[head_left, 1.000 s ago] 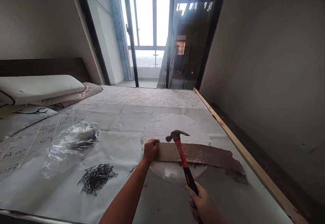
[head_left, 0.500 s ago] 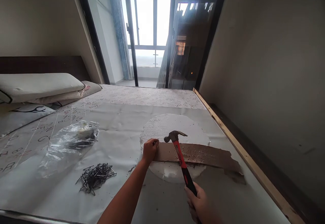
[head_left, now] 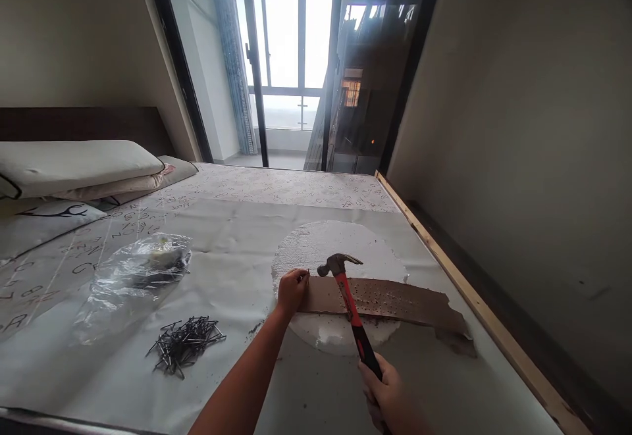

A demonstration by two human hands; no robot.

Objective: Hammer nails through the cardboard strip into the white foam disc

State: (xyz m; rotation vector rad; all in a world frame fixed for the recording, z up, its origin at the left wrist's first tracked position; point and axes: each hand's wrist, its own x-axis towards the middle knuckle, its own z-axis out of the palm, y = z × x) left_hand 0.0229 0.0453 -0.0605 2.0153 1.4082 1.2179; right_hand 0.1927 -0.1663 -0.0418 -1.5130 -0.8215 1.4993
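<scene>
My left forearm (head_left: pixel 249 369), bare, reaches from the near edge toward the far side, slanting to the right; the wrist looks nearly straight, and my left hand (head_left: pixel 292 290) is lowered at its end, thumb and fingertips (head_left: pixel 302 278) drawn together in a pinch on the right side of the hand; my right hand (head_left: pixel 382 385) sits nearer me and farther right, its fingers curled into a firm grip; my right forearm (head_left: pixel 412 418) is mostly cut off by the near edge and somewhat blurred; my two hands are well apart.
</scene>
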